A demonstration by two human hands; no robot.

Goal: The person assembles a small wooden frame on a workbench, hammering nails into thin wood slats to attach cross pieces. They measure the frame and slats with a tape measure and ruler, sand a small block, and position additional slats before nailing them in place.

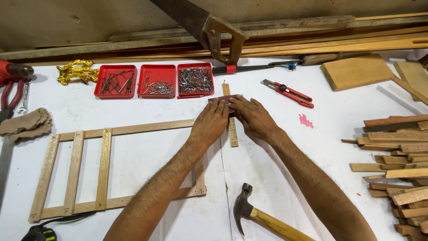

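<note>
My left hand [210, 124] and my right hand [252, 117] lie side by side on a thin wooden strip [233, 134] that runs away from me on the white table. Both sets of fingertips press a small reddish-brown sheet, like sandpaper [224, 100], down onto the strip's far part. The strip's far end [226, 88] pokes out past the sheet, near the red trays. A ladder-like wooden frame [104, 167] lies flat to the left, its right end under my left forearm.
Three red trays of nails [156, 81] sit beyond my hands. A red utility knife [287, 93] lies right, a claw hammer [254, 214] near me, a handsaw [218, 35] at the back. Wood offcuts [401, 169] pile at right; pliers [11, 91] and cloth [26, 125] at left.
</note>
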